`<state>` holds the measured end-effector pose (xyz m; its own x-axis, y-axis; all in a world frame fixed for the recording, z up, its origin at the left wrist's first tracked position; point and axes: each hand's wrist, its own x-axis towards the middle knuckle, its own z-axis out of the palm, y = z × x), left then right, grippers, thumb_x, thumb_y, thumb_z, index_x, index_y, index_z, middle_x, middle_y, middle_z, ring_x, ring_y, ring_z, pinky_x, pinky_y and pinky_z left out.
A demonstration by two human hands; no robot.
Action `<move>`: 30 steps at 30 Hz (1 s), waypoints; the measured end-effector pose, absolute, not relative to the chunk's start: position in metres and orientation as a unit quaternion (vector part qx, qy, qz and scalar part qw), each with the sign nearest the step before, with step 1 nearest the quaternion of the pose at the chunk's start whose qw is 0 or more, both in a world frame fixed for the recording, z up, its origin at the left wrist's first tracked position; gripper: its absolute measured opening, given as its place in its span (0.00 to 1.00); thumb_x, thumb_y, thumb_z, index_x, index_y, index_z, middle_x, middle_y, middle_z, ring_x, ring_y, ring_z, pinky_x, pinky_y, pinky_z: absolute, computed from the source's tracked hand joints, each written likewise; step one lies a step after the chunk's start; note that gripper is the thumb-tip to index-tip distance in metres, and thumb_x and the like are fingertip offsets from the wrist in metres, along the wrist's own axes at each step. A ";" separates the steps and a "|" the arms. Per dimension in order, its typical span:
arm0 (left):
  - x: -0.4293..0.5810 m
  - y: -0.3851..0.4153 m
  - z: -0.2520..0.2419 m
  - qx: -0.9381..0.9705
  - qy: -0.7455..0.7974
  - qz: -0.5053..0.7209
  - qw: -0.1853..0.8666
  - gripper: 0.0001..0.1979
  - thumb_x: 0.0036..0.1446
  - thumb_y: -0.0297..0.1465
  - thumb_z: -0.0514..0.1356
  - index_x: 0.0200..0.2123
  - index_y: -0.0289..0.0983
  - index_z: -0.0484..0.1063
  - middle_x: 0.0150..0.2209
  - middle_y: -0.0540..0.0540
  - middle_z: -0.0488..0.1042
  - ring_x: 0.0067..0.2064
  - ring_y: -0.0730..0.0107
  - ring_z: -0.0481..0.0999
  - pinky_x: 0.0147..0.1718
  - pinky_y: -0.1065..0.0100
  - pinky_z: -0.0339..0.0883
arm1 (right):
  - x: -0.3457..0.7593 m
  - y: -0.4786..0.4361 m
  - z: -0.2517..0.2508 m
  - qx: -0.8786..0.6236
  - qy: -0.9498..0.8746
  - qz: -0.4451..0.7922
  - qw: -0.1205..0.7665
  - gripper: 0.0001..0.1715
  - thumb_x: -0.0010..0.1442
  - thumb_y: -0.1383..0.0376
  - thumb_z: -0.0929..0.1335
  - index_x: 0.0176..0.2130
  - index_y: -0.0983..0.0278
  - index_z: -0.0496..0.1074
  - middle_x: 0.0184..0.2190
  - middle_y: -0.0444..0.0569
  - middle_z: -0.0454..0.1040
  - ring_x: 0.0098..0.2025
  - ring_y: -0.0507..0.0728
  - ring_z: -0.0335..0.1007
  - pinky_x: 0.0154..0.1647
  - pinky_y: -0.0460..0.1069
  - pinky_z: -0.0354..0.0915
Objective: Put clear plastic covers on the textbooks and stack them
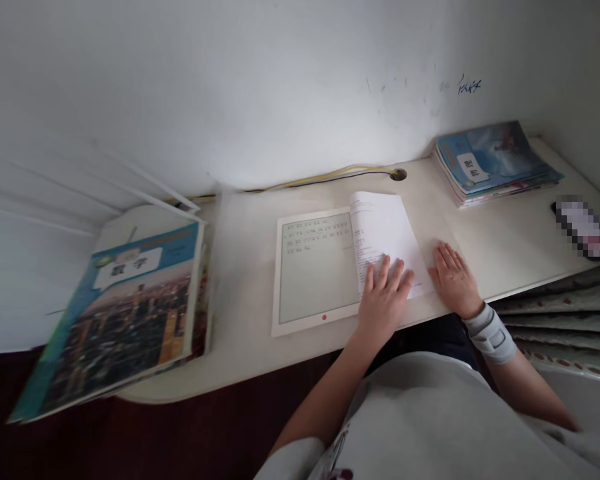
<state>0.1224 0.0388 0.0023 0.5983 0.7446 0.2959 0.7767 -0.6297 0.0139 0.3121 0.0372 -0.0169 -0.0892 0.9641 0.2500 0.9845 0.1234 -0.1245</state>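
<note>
On the white desk (245, 320) lies an open booklet; its left page (315, 280) has a grey-green panel with rows of small print at the top and a red dot at the bottom. The white printed page (380, 227) on the right bulges up slightly near the fold. My left hand (385, 293) rests flat on the lower part of that white page, fingers spread. Just beyond the page's right edge, my right hand (455, 277) lies flat on the desk, fingers stretched out and holding nothing. A grey wrist strap (493, 335) is around my right wrist.
A stack of books with a blue cover (495, 160) stands at the back right, and a phone (585, 227) lies near the right edge. A thick pile with a blue textbook (130, 313) on top overhangs the desk's left front. Yellow and black cables (325, 177) run along the wall.
</note>
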 end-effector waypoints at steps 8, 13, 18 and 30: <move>0.120 0.037 0.006 -0.892 -0.426 -0.145 0.038 0.17 0.62 0.26 0.51 0.52 0.41 0.69 0.59 0.43 0.66 0.64 0.48 0.55 0.59 0.42 0.51 | 0.320 0.040 -0.023 -0.651 -0.730 -0.015 0.206 0.26 0.65 0.69 0.53 0.60 0.73 0.60 0.59 0.64 0.63 0.62 0.62 0.57 0.60 0.59 0.57; 0.132 0.038 0.010 -0.883 -0.443 -0.151 0.001 0.17 0.61 0.27 0.53 0.53 0.41 0.69 0.59 0.40 0.65 0.65 0.48 0.55 0.60 0.40 0.47 | 0.325 0.040 -0.025 -0.647 -0.726 0.009 0.233 0.28 0.65 0.69 0.53 0.62 0.74 0.56 0.59 0.64 0.63 0.62 0.61 0.57 0.60 0.60 0.59; 0.149 0.041 0.012 -0.881 -0.454 -0.136 -0.001 0.17 0.62 0.28 0.51 0.53 0.41 0.69 0.60 0.40 0.65 0.64 0.46 0.55 0.60 0.39 0.47 | 0.326 0.041 -0.023 -0.644 -0.726 0.019 0.239 0.29 0.64 0.68 0.54 0.63 0.74 0.53 0.58 0.65 0.63 0.62 0.62 0.57 0.59 0.60 0.60; 0.151 0.034 0.017 -0.902 -0.417 -0.109 -0.010 0.18 0.62 0.27 0.50 0.55 0.40 0.67 0.59 0.40 0.65 0.62 0.46 0.59 0.59 0.38 0.50 | 0.325 0.037 -0.016 -0.648 -0.698 0.058 0.301 0.30 0.66 0.65 0.53 0.64 0.70 0.51 0.60 0.62 0.62 0.63 0.61 0.56 0.60 0.60 0.60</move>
<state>0.1506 0.0343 0.0172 0.6287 0.7546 0.1880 0.7503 -0.6522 0.1084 0.3251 0.0370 -0.0158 0.0192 0.9386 0.3445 0.8690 0.1547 -0.4701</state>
